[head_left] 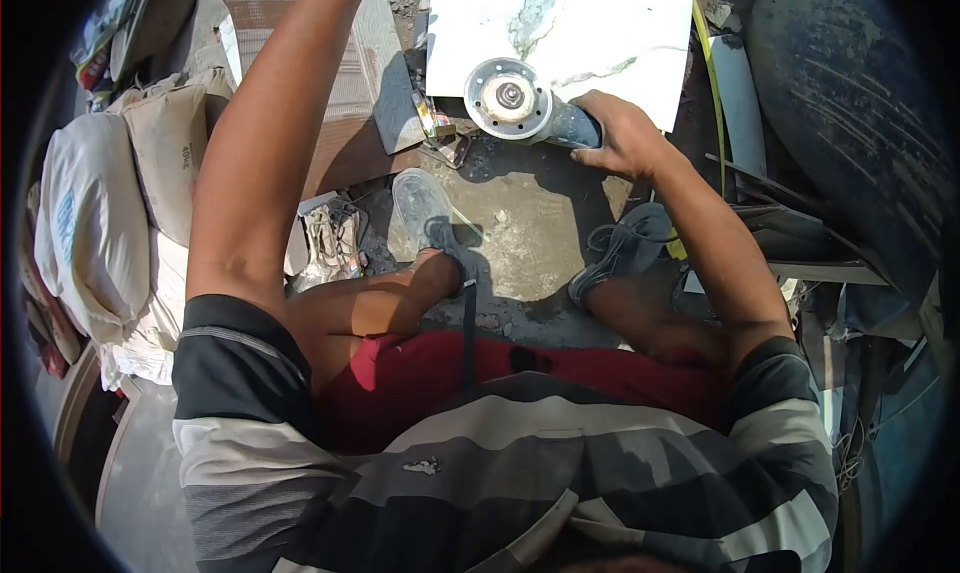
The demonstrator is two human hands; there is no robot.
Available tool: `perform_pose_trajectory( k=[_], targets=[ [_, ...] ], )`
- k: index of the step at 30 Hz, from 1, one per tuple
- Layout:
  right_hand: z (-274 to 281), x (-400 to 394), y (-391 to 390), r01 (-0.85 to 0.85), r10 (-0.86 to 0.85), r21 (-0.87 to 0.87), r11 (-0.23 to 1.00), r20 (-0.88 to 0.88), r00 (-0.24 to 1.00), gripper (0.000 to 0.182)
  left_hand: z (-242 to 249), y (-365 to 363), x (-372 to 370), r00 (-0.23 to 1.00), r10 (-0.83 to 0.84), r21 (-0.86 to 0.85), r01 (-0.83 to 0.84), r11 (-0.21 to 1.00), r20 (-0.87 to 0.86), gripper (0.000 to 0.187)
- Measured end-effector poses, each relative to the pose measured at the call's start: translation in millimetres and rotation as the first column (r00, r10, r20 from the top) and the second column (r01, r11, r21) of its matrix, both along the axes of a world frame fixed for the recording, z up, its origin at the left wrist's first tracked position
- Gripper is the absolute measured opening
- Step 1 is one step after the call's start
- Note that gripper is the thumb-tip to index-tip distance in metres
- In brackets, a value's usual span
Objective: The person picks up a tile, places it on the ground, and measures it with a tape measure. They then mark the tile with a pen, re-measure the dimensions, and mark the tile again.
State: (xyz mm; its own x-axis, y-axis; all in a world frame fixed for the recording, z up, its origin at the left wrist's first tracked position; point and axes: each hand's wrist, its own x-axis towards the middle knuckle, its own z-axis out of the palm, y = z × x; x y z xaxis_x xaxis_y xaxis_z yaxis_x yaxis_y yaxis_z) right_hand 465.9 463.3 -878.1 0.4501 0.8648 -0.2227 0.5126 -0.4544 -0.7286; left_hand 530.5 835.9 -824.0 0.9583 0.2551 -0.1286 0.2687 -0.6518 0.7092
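Little writing can be read: the tan paper sack (pixel 170 153) among the stacked bags at the left carries a small dark printed mark, too small to make out, and the white woven sack (pixel 85 223) beside it bears a pale blue print that is also illegible.

The right hand (pixel 625 133) is closed around the grey body of an angle grinder with a round silver disc (pixel 510 98). The disc faces up toward the camera and sits just over the near edge of a white marble-patterned tile with green-grey veining (pixel 600 23), which lies flat on the ground in front of the person. The grinder's body lies under the palm, with the disc to the left of the knuckles.

The left arm stretches up and forward past the top edge of the view, so the left hand is out of sight and its grip cannot be told. Two grey lace-up shoes (pixel 430 213) rest on the dusty concrete floor (pixel 530 223) below the tile.
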Motion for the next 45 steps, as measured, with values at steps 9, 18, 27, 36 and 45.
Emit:
perform_pose_trajectory(
  k=[9, 18, 27, 36, 45],
  targets=[
    [-52.5, -114.4, -0.3, 0.077, -0.090, -0.318, 0.945, -0.025, 0.996, 0.049, 46.7, -25.4, -22.5, 0.924, -0.350, -0.260, 0.304, 0.917, -0.155, 0.040],
    [-68.0, -124.1, 2.0, 0.137, -0.059, -0.350, 0.927, 0.224, 0.973, 0.038, 14.7, 7.6, -24.2, 0.897, -0.364, -0.379, 0.256, 0.889, -0.249, 0.075],
    [-70.3, -101.7, 5.5, -0.016, 0.085, -0.404, 0.915, 0.153, 0.984, 0.051, 54.8, -30.3, -131.2, 0.496, -0.680, -0.547, 0.408, 0.731, -0.540, 0.027],
    [49.8, -40.7, -24.5, -0.423, 0.311, -0.605, 0.675, -0.286, 0.906, 0.049, 42.1, -62.7, -117.8, 0.491, -0.705, -0.559, 0.434, 0.707, -0.511, 0.018],
    [235.6, -9.8, -180.8, 0.277, -0.419, -0.341, 0.898, -0.473, 0.775, 0.034, 54.6, -86.7, -59.0, 0.636, -0.649, -0.534, 0.406, 0.742, -0.418, 0.022]
  ],
)
